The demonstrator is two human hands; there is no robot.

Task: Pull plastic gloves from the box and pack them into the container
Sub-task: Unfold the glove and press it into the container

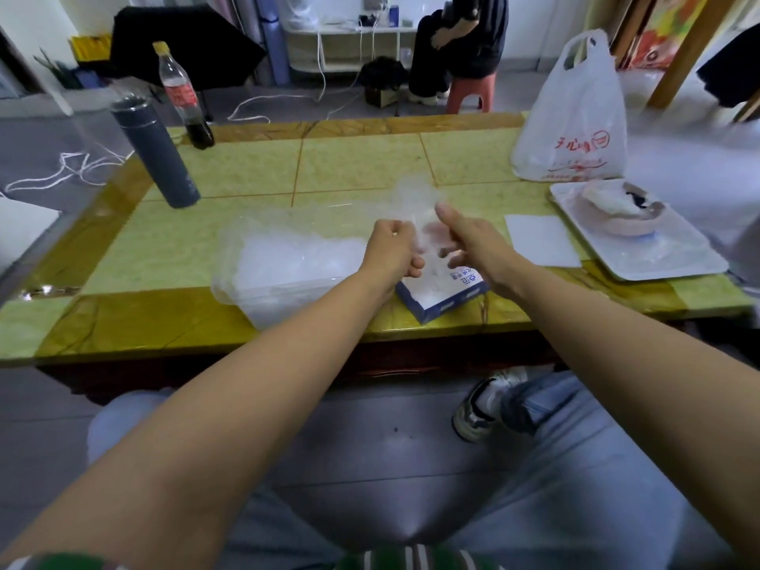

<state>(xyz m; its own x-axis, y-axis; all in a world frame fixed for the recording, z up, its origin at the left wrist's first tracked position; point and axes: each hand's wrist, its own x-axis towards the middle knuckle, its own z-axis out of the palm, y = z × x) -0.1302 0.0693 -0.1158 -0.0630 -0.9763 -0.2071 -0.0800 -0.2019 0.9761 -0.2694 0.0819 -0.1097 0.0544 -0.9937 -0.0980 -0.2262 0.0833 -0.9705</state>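
Left hand (pixel 392 250), right hand (pixel 473 244) grip glove (pixel 415 207) above box (pixel 444 296); container (pixel 288 261) beside, left. Flask (pixel 158 154), bottle (pixel 181 92), bag (pixel 575 117), tray (pixel 633 240) ring worktop (pixel 349 166).

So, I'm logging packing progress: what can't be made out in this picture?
All head view.
How many gloves lie in the container: they form a hazy, translucent heap.
The box opening: hidden behind the left hand, the right hand and the glove between them.
Whether the right hand actually grips the glove: its fingers blur behind clear film.
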